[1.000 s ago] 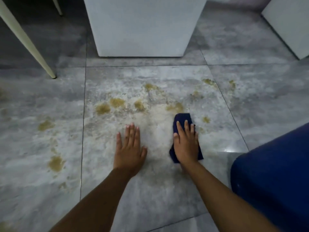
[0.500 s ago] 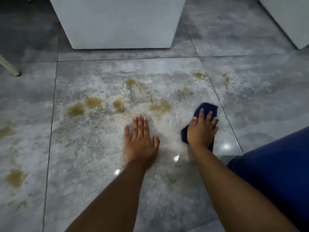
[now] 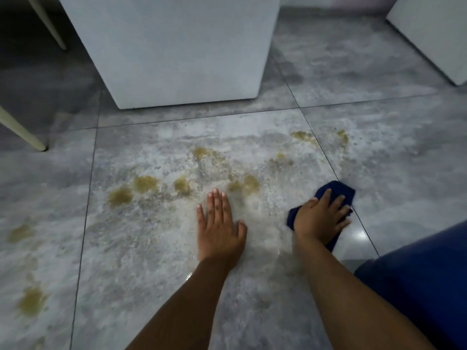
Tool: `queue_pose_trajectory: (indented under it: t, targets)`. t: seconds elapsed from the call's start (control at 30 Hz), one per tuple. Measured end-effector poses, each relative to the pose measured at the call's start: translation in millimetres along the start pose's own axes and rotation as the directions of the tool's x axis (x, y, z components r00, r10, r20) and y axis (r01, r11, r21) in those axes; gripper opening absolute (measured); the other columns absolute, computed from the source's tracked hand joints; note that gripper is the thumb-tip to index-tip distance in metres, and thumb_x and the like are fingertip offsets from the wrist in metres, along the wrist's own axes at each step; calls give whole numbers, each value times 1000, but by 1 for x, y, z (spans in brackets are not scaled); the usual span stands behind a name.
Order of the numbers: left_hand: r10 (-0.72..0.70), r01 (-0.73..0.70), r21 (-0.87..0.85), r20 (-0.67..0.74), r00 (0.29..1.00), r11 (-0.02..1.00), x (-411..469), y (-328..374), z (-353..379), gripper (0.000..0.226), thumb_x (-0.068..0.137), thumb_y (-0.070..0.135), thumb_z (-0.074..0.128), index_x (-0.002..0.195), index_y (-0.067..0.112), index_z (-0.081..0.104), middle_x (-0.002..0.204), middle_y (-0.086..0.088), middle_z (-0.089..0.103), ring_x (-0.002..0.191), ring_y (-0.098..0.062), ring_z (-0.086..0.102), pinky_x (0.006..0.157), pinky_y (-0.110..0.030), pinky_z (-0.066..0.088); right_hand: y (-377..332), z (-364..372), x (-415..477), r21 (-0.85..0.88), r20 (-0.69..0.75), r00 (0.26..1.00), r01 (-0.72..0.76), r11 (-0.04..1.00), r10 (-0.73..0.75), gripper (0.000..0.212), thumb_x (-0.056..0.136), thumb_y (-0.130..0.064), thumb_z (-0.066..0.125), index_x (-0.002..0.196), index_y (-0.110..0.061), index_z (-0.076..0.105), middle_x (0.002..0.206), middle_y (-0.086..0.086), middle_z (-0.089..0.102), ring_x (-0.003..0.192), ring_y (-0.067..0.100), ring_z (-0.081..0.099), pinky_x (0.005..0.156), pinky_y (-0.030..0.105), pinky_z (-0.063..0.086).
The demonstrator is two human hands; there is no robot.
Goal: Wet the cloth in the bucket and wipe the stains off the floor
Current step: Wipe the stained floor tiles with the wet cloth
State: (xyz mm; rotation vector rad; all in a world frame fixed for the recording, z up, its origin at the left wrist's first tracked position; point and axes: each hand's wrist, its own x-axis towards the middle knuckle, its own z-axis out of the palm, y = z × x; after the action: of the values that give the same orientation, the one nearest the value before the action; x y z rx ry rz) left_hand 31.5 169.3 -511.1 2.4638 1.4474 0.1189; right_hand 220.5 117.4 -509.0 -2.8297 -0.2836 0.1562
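Note:
A dark blue cloth point(image 3: 340, 192) lies on the grey tiled floor point(image 3: 141, 248) at right of centre, and my right hand point(image 3: 319, 218) presses flat on it with fingers spread. My left hand point(image 3: 218, 228) rests palm down on the wet tile a little to the left, fingers straight. Yellow-brown stains point(image 3: 145, 184) are scattered across the tile beyond both hands, with more point(image 3: 31, 303) at the far left. Wet smears and a pale residue cover the tile between the hands. No bucket is in view.
A white block-shaped cabinet point(image 3: 177, 46) stands on the floor straight ahead. Another white unit point(image 3: 434, 34) is at the top right. Cream furniture legs point(image 3: 22, 132) stand at the left. A blue-clad knee point(image 3: 424, 286) fills the lower right.
My right hand has slid the cloth to the right across the tile, away from the left hand. The left hand has stayed planted on the floor. The camera view has shifted.

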Motion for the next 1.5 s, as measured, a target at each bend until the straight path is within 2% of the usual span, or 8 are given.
queue_pose_trajectory:
  t: [0.13, 0.23, 0.3, 0.5, 0.77, 0.97, 1.2, 1.5]
  targets:
    - [-12, 12, 9, 5, 1000, 1000, 3, 1, 5, 75, 87, 45, 7, 148, 5, -10, 157, -13, -16, 145, -23, -19, 116, -47, -13, -30, 16, -36, 18, -12, 962, 274, 961, -274, 49, 99, -26, 38, 147, -18, 34, 158, 14, 19, 145, 35, 11, 116, 49, 3]
    - [-11, 11, -7, -23, 1000, 1000, 2, 0, 5, 75, 89, 45, 12, 149, 5, -4, 157, -12, -11, 146, -22, -14, 117, -46, -9, -74, 29, -20, 0, 132, 757, 646, 763, -641, 47, 100, -28, 37, 147, -23, 36, 158, 8, 22, 146, 30, 13, 118, 47, 7]
    - [-11, 11, -15, -19, 1000, 1000, 4, 1, 5, 75, 89, 46, 14, 150, 6, -3, 158, -12, -9, 146, -21, -13, 117, -46, -8, -95, 29, 22, -18, 200, 708, 694, 720, -677, 49, 101, -30, 32, 149, -25, 30, 160, 5, 17, 147, 29, 8, 118, 48, 6]
    - [-32, 32, 10, 30, 999, 999, 9, 2, 4, 76, 89, 47, 15, 150, 6, -6, 158, -11, -12, 144, -20, -19, 118, -47, -6, -78, 22, 52, -75, 94, 935, 350, 934, -343, 52, 102, -33, 25, 152, -21, 19, 161, 8, 10, 147, 31, 5, 118, 48, 3]
    - [-9, 9, 47, 11, 1000, 999, 11, -1, 10, 76, 90, 48, 24, 150, 3, 8, 159, -15, 4, 148, -25, -2, 118, -50, 5, -143, 27, 118, -68, 173, 874, 471, 879, -455, 52, 102, -30, 25, 152, -20, 19, 161, 10, 10, 146, 35, 6, 117, 51, 6]
    - [-23, 21, 45, 41, 999, 999, 12, 2, 8, 77, 90, 48, 21, 151, 5, 2, 160, -12, -5, 147, -23, -10, 118, -49, 1, -110, 32, 104, -58, 25, 998, -57, 997, 59, 55, 102, -33, 17, 154, -18, 6, 161, 9, -2, 147, 33, -4, 117, 52, -4]
    - [-20, 19, 59, 2, 1000, 998, -5, -6, 5, 77, 90, 47, 27, 150, 3, 11, 159, -14, 6, 148, -24, 0, 118, -49, 5, -118, 14, 153, -60, 207, 927, 332, 941, -314, 53, 102, -34, 22, 153, -22, 14, 161, 7, 5, 147, 34, 2, 117, 52, 3]
    - [-15, 13, 65, 36, 999, 998, 11, -2, 8, 76, 90, 46, 23, 151, 3, 7, 160, -14, 2, 148, -25, -1, 118, -50, 6, -57, 2, 153, -13, -26, 943, -331, 943, 331, 56, 101, -35, 17, 154, -18, 6, 161, 9, 1, 147, 34, -2, 116, 53, -3]
